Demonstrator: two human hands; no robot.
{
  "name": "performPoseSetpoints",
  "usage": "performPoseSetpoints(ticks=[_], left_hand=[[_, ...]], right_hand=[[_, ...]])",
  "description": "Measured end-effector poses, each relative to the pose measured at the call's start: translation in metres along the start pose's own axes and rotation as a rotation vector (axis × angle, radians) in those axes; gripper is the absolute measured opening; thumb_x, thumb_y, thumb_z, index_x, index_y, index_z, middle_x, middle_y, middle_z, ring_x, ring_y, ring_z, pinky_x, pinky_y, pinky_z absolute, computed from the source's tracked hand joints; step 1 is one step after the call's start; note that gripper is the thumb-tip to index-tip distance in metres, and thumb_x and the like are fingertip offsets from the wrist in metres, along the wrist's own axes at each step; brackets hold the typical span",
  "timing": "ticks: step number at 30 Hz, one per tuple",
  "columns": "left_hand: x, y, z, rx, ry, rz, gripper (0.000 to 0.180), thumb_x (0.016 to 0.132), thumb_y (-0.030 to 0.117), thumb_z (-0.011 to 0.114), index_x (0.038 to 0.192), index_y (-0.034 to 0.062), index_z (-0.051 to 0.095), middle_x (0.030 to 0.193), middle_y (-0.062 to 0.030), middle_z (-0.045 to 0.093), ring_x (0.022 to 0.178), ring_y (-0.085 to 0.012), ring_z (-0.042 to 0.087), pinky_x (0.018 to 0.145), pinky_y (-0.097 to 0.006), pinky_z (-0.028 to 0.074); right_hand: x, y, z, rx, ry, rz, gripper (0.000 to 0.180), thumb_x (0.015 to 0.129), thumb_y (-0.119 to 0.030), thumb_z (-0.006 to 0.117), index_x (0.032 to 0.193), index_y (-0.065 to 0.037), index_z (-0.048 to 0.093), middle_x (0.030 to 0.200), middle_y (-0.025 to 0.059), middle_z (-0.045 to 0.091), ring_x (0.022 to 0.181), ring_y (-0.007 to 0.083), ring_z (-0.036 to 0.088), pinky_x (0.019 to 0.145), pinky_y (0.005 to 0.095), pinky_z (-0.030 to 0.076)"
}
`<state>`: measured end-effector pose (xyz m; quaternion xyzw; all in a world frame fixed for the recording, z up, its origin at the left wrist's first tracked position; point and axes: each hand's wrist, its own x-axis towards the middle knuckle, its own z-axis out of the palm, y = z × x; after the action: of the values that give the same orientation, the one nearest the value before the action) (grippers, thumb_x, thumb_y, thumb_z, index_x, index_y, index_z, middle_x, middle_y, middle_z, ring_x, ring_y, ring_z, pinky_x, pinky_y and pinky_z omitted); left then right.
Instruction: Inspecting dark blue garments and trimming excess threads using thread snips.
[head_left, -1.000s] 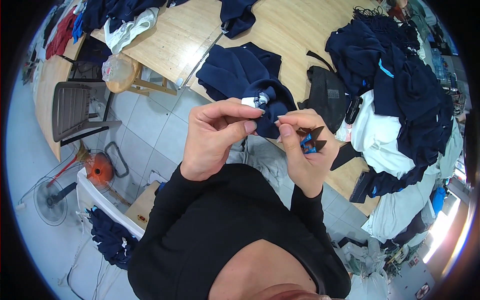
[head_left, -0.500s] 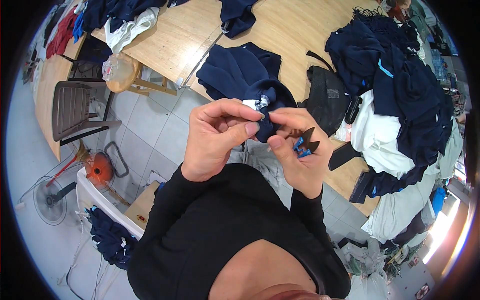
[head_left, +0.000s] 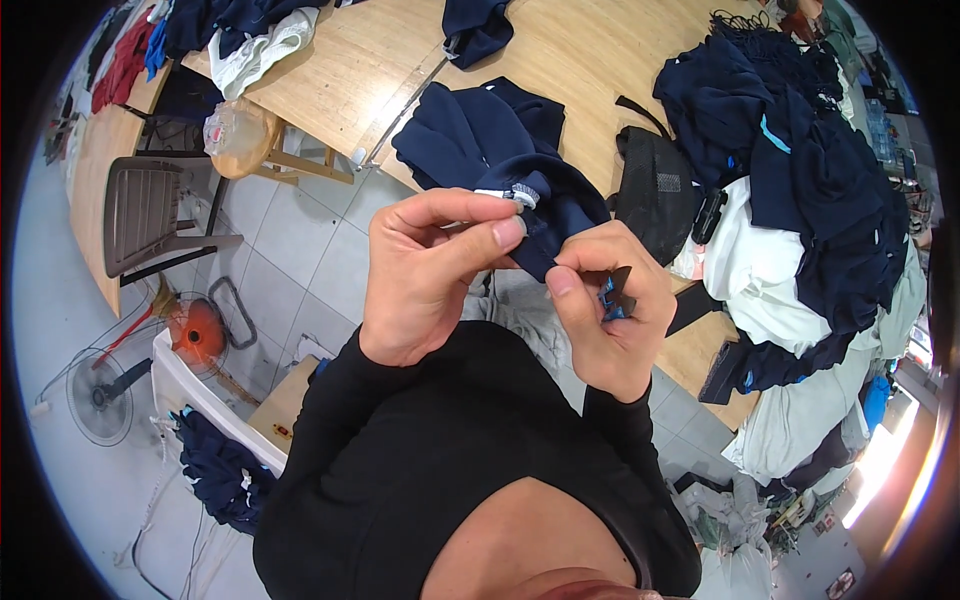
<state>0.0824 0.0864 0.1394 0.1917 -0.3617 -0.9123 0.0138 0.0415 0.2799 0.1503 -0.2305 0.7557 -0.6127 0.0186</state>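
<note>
Navy garment (head_left: 475,130), black bag (head_left: 652,195), white cloth (head_left: 755,270)

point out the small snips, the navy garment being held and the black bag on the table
small snips (head_left: 616,297): head view, where blue meets dark blade
navy garment (head_left: 500,140): head view, the folded cloth beyond the fingers
black bag (head_left: 648,200): head view, the middle of its body

Paved in pale square floor tiles (head_left: 292,238) | furnished with a light wood-grain worktop (head_left: 575,55) | set at left with a slatted grey-brown chair (head_left: 142,215), a round wooden stool (head_left: 240,165) and an orange fan (head_left: 190,350) | brightened at lower right by a strip of white glare (head_left: 884,462)
</note>
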Motion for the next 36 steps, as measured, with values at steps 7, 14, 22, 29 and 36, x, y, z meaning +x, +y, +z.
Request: performPoseSetpoints(ticks=[7,14,22,29,36], left_hand=[[-0.001,0.005,-0.004,-0.005,-0.022,-0.014,0.02,0.095,-0.007,0.083,0.115,-0.0042,0.082,0.108,-0.0164,0.083,0.092,-0.0189,0.082,0.081,-0.033,0.07],[0.008,0.009,-0.005,0.002,-0.055,-0.054,0.025,0.096,-0.004,0.082,0.121,-0.0028,0.079,0.099,-0.0065,0.08,0.082,-0.0091,0.073,0.067,-0.023,0.056],[0.122,0.012,-0.185,0.849,0.538,0.506,0.048,0.102,0.007,0.082,0.146,-0.0006,0.066,0.124,-0.0074,0.071,0.106,-0.0105,0.067,0.091,-0.028,0.057],[0.089,-0.074,-0.124,0.901,0.192,0.328,0.017,0.104,0.004,0.076,0.12,0.0005,0.077,0.106,-0.0027,0.075,0.096,-0.0093,0.068,0.083,-0.027,0.055],[0.089,-0.063,-0.163,0.556,0.342,0.195,0.018,0.108,0.004,0.06,0.119,-0.0012,0.074,0.097,-0.0061,0.074,0.084,-0.0129,0.069,0.081,-0.029,0.059]], right_hand=[[-0.003,0.0,0.001,0.081,0.002,0.022,0.009,0.092,0.004,0.077,0.095,-0.003,0.072,0.087,0.0039,0.07,0.063,0.0073,0.053,0.055,0.0246,0.033],[-0.002,0.006,-0.002,0.121,-0.024,0.078,0.006,0.096,0.004,0.076,0.098,-0.001,0.074,0.095,0.0056,0.073,0.064,0.0052,0.055,0.057,0.0224,0.038],[-0.021,0.048,-0.082,0.008,0.499,0.39,0.011,0.109,-0.008,0.071,0.109,0.003,0.074,0.105,0.0098,0.078,0.069,0.0068,0.059,0.069,0.0234,0.05],[-0.055,0.069,-0.079,-0.062,0.483,0.477,0.015,0.11,-0.012,0.071,0.109,0.003,0.074,0.107,0.0099,0.079,0.07,0.0066,0.059,0.067,0.023,0.05],[-0.05,0.069,-0.02,0.122,0.211,0.511,0.01,0.109,-0.009,0.073,0.107,0.002,0.075,0.09,0.0,0.072,0.069,0.0042,0.057,0.062,0.0226,0.047]])
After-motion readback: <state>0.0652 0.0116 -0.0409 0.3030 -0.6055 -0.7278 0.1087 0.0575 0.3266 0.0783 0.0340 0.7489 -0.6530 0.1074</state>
